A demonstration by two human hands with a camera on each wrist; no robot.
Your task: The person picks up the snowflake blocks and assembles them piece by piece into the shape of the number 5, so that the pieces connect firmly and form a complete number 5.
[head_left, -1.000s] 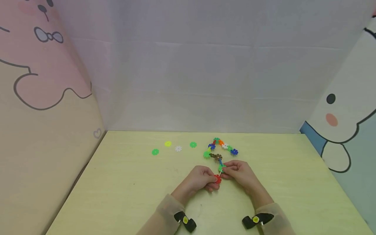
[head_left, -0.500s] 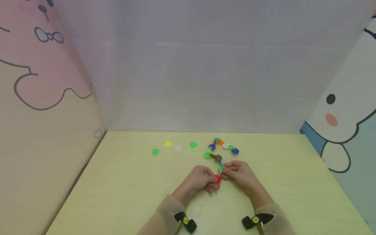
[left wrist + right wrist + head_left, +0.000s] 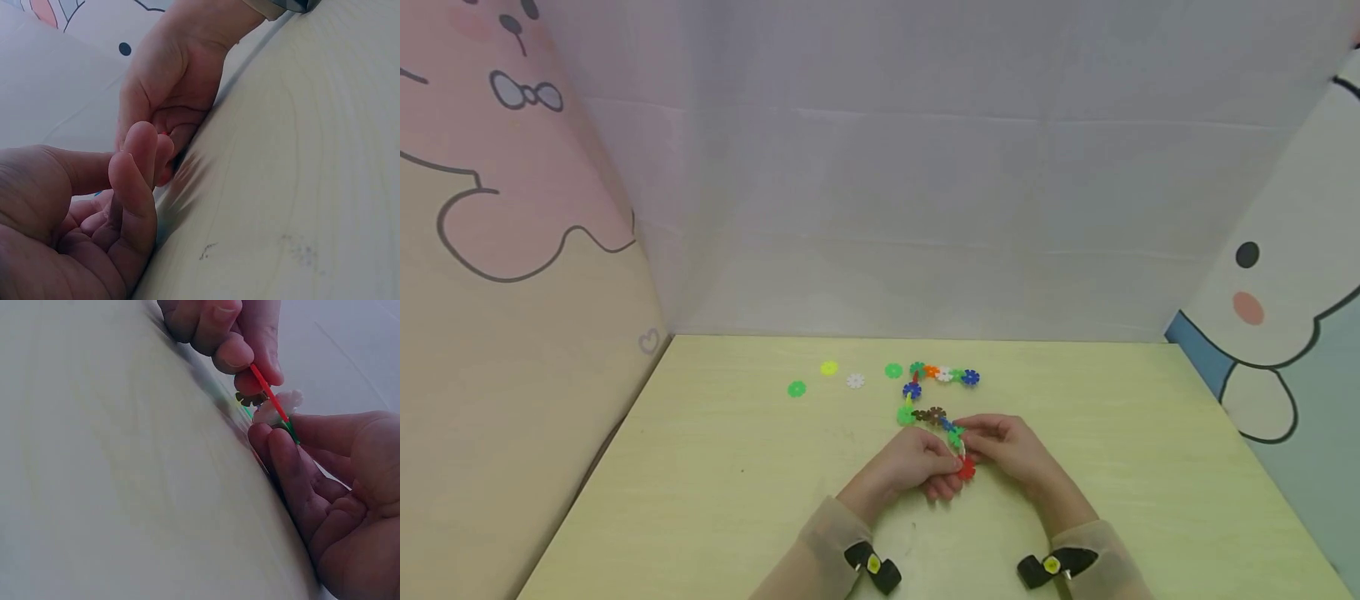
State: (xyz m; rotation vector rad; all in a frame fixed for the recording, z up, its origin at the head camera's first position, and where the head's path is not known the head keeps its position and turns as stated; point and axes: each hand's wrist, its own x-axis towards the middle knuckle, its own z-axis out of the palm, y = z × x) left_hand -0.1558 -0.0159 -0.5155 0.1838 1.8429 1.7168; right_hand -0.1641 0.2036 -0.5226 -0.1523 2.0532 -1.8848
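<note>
A chain of colourful flower-shaped snowflake discs bends across the table toward the two hands in the head view. At its near end, my left hand pinches a red snowflake disc between thumb and fingers. A white snowflake disc is joined to the red one, edge on to the head camera. My right hand pinches the chain just beyond it, at a green snowflake disc seen between thumb and fingertips in the right wrist view. Fingers hide most of the discs in the left wrist view.
Loose snowflake discs lie at the back left: a green one, a yellow one, a white one and another green one close to the chain's far bend. A pale curtain hangs behind the table.
The chain's far part has swung left and its far arm now lies more level. The red disc has shifted slightly right and nearer, still in the left hand's pinch.
</note>
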